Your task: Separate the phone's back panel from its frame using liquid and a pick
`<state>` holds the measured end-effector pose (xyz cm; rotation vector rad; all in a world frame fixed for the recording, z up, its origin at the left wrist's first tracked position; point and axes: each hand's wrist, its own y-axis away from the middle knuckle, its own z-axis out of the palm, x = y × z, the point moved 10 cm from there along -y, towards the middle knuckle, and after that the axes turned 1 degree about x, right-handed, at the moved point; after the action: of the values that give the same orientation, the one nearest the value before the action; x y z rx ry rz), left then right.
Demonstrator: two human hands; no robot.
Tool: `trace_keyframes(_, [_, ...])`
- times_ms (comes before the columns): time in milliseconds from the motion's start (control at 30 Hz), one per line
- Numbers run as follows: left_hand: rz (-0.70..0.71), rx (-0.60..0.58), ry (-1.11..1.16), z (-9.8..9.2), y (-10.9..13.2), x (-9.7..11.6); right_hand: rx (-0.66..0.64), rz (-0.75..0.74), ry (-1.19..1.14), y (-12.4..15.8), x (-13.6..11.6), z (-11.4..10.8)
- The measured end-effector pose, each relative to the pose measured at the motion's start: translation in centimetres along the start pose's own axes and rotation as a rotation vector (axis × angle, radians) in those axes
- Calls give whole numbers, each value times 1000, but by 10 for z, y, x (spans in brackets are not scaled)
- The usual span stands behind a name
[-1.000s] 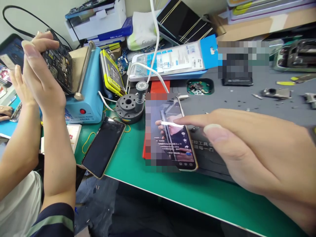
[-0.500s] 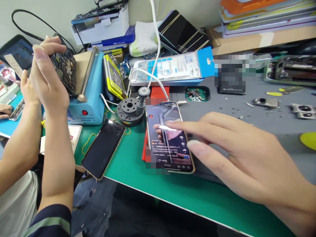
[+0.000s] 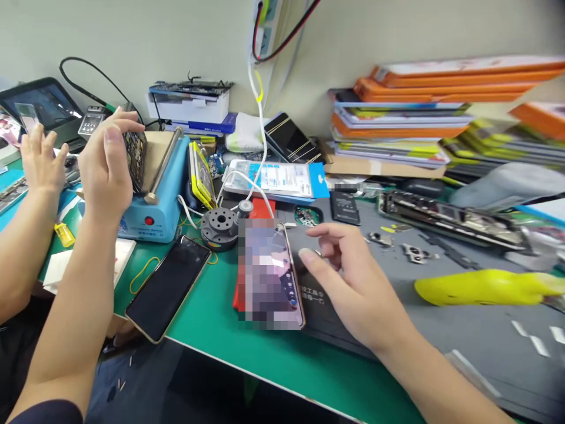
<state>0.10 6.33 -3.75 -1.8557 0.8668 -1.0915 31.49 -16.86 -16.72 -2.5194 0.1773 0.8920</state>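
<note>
My right hand (image 3: 348, 277) hovers open over the grey mat (image 3: 441, 335), fingers spread, just right of a lit phone (image 3: 293, 285) that lies face up on a red box. The fingertips are off the screen. My left hand (image 3: 106, 176), on the arm with the dark sleeve, is raised at the left and grips an opened phone body with a bare circuit board (image 3: 135, 159), held upright over the blue machine (image 3: 161, 203). Another person's hand (image 3: 39, 162) is lifted just left of mine, fingers apart.
A dark phone (image 3: 165, 288) lies on the green mat (image 3: 265, 353) near the table's front edge. A grey round jig (image 3: 219, 222), a white cable and packaged parts sit behind. A yellow tool (image 3: 481, 287), small parts and a stripped phone frame (image 3: 445, 215) lie on the right.
My right hand has pulled its index finger off the lit phone's screen and drawn back to the right. The view has lifted and widened. My left hand still holds the board.
</note>
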Motion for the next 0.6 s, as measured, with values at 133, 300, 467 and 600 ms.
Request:
trace_keyframes(133, [-11,-22,-11,-3,2,-3,12,70,53,5,-15,-1])
trace_keyframes(300, [-41,-39,0,-6,-3,-9,-242,144,193,23,-76,32])
trace_keyframes(467, [-48,7,27,-12,-9,4,-384,335,319,16,-97,40])
trace_keyframes(600, [-82,-14,25,-15,-10,9,-433,489,304,9,-89,27])
